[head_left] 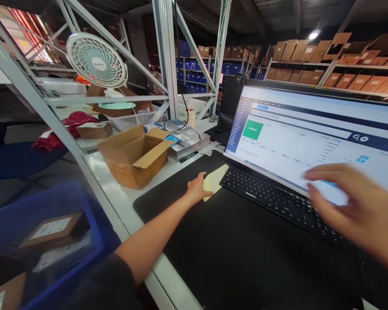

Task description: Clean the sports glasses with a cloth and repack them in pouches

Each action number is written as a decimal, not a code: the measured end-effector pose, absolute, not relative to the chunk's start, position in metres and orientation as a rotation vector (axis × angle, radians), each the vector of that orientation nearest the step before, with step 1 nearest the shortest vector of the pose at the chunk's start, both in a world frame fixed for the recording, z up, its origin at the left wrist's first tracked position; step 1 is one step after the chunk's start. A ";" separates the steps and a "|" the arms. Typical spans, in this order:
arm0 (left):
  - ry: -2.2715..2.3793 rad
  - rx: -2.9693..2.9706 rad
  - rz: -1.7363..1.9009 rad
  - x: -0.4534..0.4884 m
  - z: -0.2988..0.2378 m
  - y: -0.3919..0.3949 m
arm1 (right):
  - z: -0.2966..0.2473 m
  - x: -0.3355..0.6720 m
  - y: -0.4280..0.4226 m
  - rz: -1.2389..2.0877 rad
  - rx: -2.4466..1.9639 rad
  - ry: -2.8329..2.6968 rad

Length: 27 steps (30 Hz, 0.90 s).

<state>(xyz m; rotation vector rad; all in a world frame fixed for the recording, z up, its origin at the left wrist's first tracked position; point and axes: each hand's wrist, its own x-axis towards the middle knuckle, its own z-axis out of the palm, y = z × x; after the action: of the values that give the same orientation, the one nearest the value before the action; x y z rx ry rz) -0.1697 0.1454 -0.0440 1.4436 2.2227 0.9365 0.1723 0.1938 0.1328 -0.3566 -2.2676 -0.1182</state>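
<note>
Yellow paper (216, 180) is gripped in the left hand (196, 188) beside the keyboard (271, 198), while the right hand (358, 211), blurred and seemingly empty, is held half-open before the monitor (294, 129).

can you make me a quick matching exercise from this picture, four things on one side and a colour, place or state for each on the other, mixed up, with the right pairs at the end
Things
1. paper
2. keyboard
3. fan
4. cardboard box

Descriptions
A. brown, with its flaps open
B. black, just below the screen
C. pale yellow, touched by the left hand
D. round grille, on a pale green base

Right pairs: 1-C, 2-B, 3-D, 4-A
</note>
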 end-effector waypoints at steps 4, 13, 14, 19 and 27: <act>2.083 1.420 1.096 -0.169 -0.047 0.149 | 0.113 0.094 0.190 0.104 -0.294 -2.763; 2.007 1.337 1.223 -0.165 -0.057 0.153 | 0.091 -0.005 0.218 0.300 -0.803 -3.181; 1.998 1.344 1.233 -0.165 -0.058 0.153 | 0.084 -0.010 0.219 0.300 -0.859 -3.152; 1.915 1.418 1.300 -0.161 -0.055 0.147 | 0.040 -0.025 0.211 0.238 -1.050 -2.912; 1.786 1.461 1.421 -0.151 -0.060 0.145 | 0.000 -0.025 0.197 0.189 -1.226 -2.653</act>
<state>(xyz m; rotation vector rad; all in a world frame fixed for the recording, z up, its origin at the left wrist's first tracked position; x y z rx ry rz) -0.1505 0.1452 -0.0601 1.4611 1.7860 1.4215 -0.0248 0.1966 -0.0005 -1.2265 -2.6529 0.1889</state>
